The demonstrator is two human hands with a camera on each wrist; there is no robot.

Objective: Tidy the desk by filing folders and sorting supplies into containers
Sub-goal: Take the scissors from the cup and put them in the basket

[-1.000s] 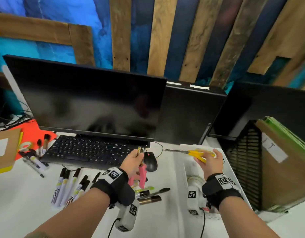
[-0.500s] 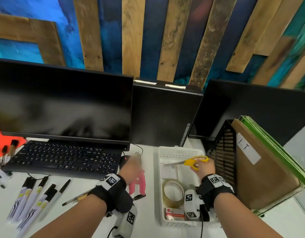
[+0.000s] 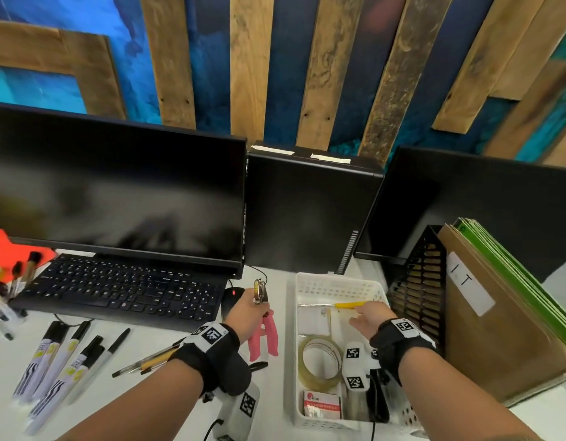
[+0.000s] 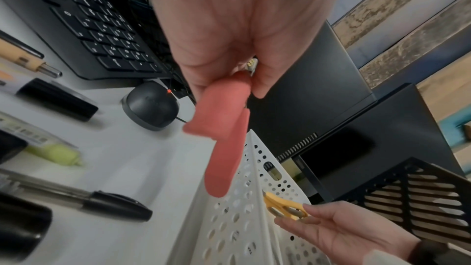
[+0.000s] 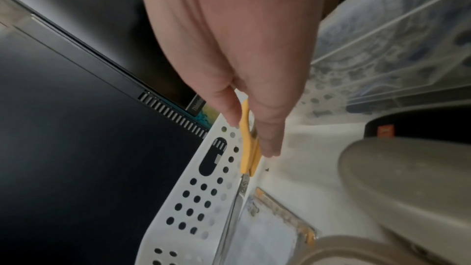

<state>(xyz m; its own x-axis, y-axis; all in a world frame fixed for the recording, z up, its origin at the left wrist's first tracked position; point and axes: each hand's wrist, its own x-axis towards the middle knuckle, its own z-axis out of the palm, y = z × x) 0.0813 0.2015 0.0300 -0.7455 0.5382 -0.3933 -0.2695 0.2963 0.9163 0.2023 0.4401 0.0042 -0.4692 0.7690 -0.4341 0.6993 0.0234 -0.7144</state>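
**Scissors being set into the white basket, pink tool waiting**

The sorting of supplies is the step in hand. The yellow scissors are held low inside the white basket, along its far wall, and the right hand is pinched on the yellow handles, as the right wrist view shows; whether the blades already touch the basket floor cannot be told. A tape roll and a small red box are already lying in the same basket, toward its near end. The left hand is clamped on the pink-handled tool, which is held above the tabletop, between the mouse and the basket's left wall, with the handles hanging down.

For the next move, it is judged that the scissors must be released flat, with the fingers drawn away from the blades. Then the pink-handled tool can be carried over the basket's left wall. The markers and pens toward the left near edge of the tabletop are not yet sorted. The folders are seen standing in the black file holder at the right edge.
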